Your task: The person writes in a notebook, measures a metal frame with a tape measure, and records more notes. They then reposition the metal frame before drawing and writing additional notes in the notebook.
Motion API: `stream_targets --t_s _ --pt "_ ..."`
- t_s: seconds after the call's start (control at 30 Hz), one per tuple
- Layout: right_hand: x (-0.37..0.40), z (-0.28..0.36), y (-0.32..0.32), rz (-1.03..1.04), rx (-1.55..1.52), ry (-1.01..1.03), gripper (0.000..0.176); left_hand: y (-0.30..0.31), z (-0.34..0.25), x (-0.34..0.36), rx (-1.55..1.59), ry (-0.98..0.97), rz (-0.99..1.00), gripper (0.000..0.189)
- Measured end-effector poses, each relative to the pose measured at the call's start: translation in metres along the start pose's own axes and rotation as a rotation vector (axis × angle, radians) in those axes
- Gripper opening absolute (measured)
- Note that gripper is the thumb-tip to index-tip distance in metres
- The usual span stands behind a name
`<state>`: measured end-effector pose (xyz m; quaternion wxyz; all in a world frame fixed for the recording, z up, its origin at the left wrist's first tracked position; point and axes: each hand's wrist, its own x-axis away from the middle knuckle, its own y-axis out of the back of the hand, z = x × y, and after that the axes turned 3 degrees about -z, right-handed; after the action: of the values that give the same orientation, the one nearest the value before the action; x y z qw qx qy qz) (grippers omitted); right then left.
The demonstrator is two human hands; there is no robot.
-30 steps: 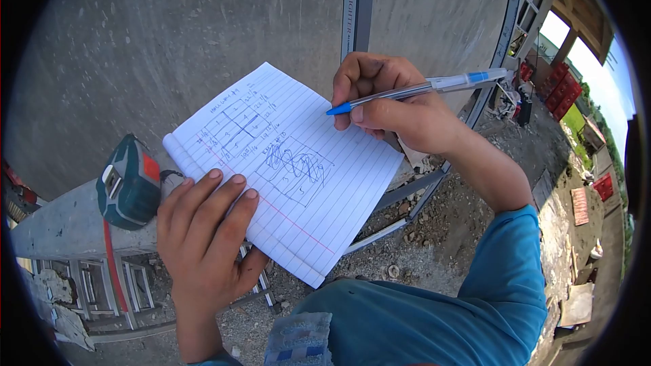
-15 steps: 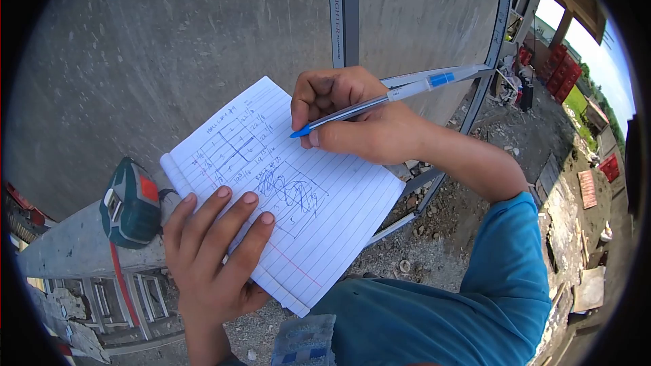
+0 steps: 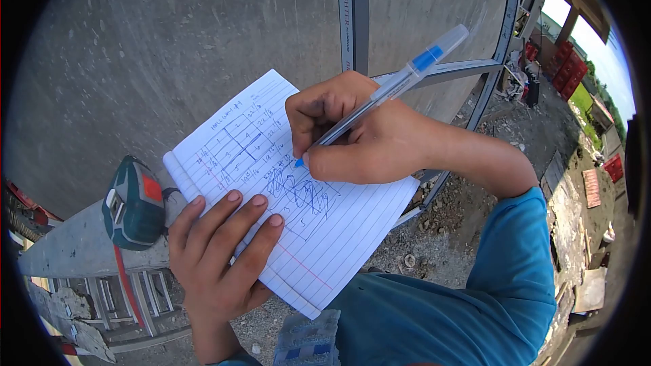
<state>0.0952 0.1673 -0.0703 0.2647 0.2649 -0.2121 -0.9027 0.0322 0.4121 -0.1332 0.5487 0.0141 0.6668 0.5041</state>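
Note:
A lined notepad point(image 3: 366, 220) lies tilted across the view, covered in blue ink grids, numbers and a scribbled-out patch. My left hand point(image 3: 220, 257) holds its left edge, fingers spread over the paper and the thumb partly hidden beneath the edge. My right hand point(image 3: 363, 132) pinches a clear ballpoint pen point(image 3: 380, 95) with a blue tip, which touches or nearly touches the page just above the scribble. A cap with a blue band sits on the pen's upper end. Left of my left hand, a dark green and orange tape measure point(image 3: 137, 203) rests on a grey ledge point(image 3: 68, 244).
A large grey panel point(image 3: 203, 27) stands behind the pad, with an aluminium frame bar point(image 3: 352, 13) along it. Below the ledge lies a metal ladder point(image 3: 142, 301). Rubble point(image 3: 447, 244) covers the ground at right. Red crates point(image 3: 566, 71) stand farther off.
My right hand has moved the pen tip down the page towards the scribble, and the pen stands steeper. The notepad and left hand appear slightly farther right and lower.

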Motion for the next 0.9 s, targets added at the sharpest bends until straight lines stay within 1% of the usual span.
stream_targets --t_s 0.1,0.2,0.3,0.4,0.5,0.63,0.73,0.83,0.9 --pt "0.001 -0.008 -0.002 -0.016 -0.047 0.018 0.009 0.000 -0.001 -0.001 0.014 0.006 -0.005 0.037" --pt "0.006 0.013 0.003 0.095 0.066 -0.007 0.009 0.000 0.000 0.000 0.006 0.001 -0.006 0.037" --pt "0.008 0.000 -0.002 0.012 -0.075 -0.033 0.009 0.000 0.000 -0.001 0.017 0.000 -0.006 0.037" --pt "0.016 0.023 0.006 0.165 0.016 -0.127 0.008 -0.001 0.000 0.000 0.048 0.025 -0.030 0.037" --pt "0.017 0.008 0.002 0.000 -0.027 -0.014 0.012 -0.004 0.001 0.003 0.081 0.026 -0.054 0.037" --pt "0.023 0.020 0.007 0.147 -0.002 -0.081 0.011 -0.004 0.001 0.001 0.065 0.011 -0.066 0.035" --pt "0.013 0.013 0.001 0.063 -0.005 -0.047 0.007 -0.004 0.001 0.001 0.073 0.005 -0.091 0.032" --pt "0.002 0.015 -0.008 0.106 -0.012 0.003 0.006 -0.006 0.001 0.002 0.083 0.008 -0.105 0.028" --pt "-0.005 0.008 -0.016 0.096 -0.027 0.017 0.005 -0.006 0.001 0.004 0.091 0.007 -0.107 0.028"
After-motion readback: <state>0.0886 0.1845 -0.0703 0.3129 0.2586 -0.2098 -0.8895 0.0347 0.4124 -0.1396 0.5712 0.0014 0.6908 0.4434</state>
